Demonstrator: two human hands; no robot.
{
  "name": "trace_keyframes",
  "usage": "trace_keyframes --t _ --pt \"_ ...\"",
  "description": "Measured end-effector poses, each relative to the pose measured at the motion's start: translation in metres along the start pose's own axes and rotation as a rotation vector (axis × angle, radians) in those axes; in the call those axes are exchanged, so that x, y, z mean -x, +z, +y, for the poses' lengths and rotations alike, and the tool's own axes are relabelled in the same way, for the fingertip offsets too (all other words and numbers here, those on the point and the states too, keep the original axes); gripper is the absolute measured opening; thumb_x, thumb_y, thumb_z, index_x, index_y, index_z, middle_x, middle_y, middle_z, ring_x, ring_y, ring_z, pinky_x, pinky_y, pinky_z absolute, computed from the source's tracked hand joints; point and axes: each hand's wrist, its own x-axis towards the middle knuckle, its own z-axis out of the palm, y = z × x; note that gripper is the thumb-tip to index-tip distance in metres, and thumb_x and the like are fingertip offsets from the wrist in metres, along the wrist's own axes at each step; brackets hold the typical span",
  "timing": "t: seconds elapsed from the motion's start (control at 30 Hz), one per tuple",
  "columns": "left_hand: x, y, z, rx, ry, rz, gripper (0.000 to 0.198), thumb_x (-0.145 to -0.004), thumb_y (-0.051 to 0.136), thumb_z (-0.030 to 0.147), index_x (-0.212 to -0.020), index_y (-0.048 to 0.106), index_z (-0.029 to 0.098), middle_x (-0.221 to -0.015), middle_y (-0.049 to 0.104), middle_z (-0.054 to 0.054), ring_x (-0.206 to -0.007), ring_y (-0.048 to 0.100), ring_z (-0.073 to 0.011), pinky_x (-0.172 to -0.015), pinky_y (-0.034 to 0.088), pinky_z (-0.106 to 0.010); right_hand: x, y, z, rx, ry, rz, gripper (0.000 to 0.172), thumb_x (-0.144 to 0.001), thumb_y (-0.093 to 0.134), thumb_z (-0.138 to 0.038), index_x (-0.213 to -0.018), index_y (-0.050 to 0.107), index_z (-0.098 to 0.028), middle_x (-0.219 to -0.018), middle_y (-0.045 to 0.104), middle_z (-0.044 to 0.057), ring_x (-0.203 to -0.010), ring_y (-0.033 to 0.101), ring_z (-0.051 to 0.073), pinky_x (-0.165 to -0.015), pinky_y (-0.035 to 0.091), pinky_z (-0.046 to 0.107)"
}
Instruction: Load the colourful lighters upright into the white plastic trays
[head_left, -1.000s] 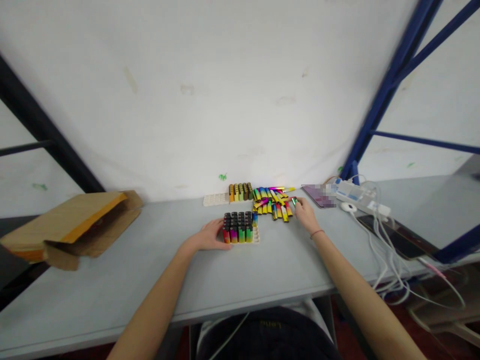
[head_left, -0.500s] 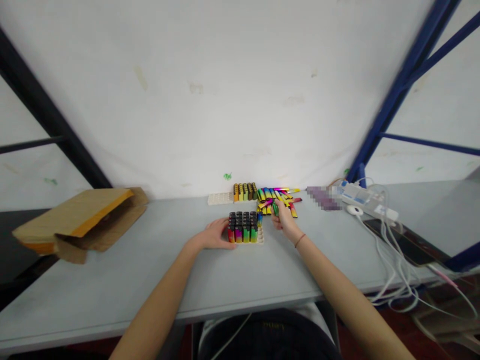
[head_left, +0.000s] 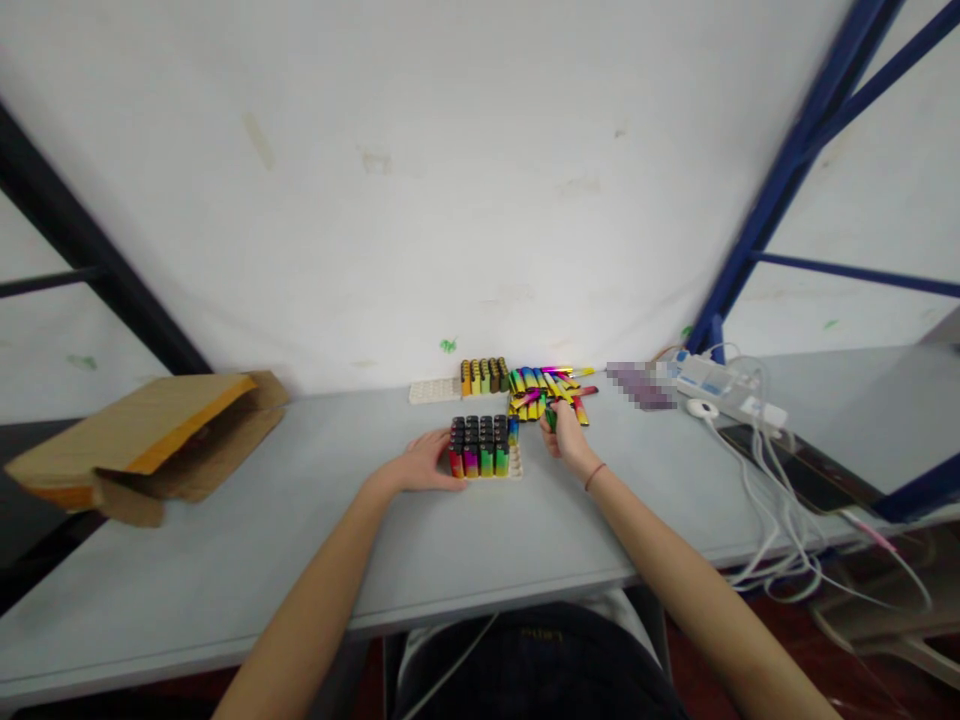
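Note:
Several black-topped lighters [head_left: 480, 447] in red, purple and green stand upright in rows in a white tray [head_left: 516, 462] with holes. My left hand [head_left: 424, 464] is curved around the left side of this tray, thumb along its front corner, steadying it. Just right of the tray, my right hand [head_left: 568, 440] is closed on a green lighter [head_left: 551, 418]. Close behind it lies a loose heap of shiny multicoloured lighters [head_left: 536, 380]. One blue lighter [head_left: 513, 430] stands at the back of the tray's right-hand column; the front holes of that column show bare.
By the wall, several yellow and orange lighters [head_left: 484, 377] stand in another white tray [head_left: 433, 391]. An open cardboard box [head_left: 135, 430] lies at left. To the right are a power strip [head_left: 727, 390], tangled white cables [head_left: 780, 500] and a dark phone-like device [head_left: 810, 475].
The view has shifted slightly, moving everything a little up and left. Both hands keep their places, the right still holding the green lighter near the heap.

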Motion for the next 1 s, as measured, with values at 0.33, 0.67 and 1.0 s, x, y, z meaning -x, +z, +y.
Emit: trace_keyframes --t 0.33,0.67,1.0 --pt "0.001 -0.001 0.002 -0.021 -0.021 -0.006 0.099 -0.063 0.080 0.055 -0.145 0.046 0.012 -0.153 0.046 -0.018 -0.139 0.043 -0.0393 -0.118 0.031 -0.049 0.007 0.004 -0.010 -0.124 0.163 0.053 0.046 -0.095 0.024 -0.046 -0.055 0.031 -0.024 -0.041 0.020 -0.006 -0.036 0.011 0.008 -0.037 0.008 0.023" --pt "0.002 -0.004 0.008 -0.023 0.000 0.017 0.092 -0.062 0.081 0.051 -0.142 0.051 0.015 -0.148 0.052 -0.014 -0.133 0.050 -0.0388 -0.115 0.037 -0.048 0.002 -0.003 -0.003 -0.178 0.099 -0.032 0.046 -0.090 0.023 -0.057 -0.057 0.029 -0.026 -0.041 0.018 -0.008 -0.036 0.008 0.008 -0.036 0.009 0.023" --pt "0.001 -0.002 0.005 -0.021 -0.003 0.005 0.096 -0.063 0.080 0.053 -0.144 0.047 0.015 -0.151 0.048 -0.016 -0.136 0.047 -0.0381 -0.117 0.033 -0.050 0.011 -0.005 -0.002 0.194 -0.427 -0.151 0.028 -0.094 0.042 -0.051 -0.085 0.039 -0.025 -0.065 0.049 -0.005 -0.063 0.048 0.015 -0.065 0.043 0.028"
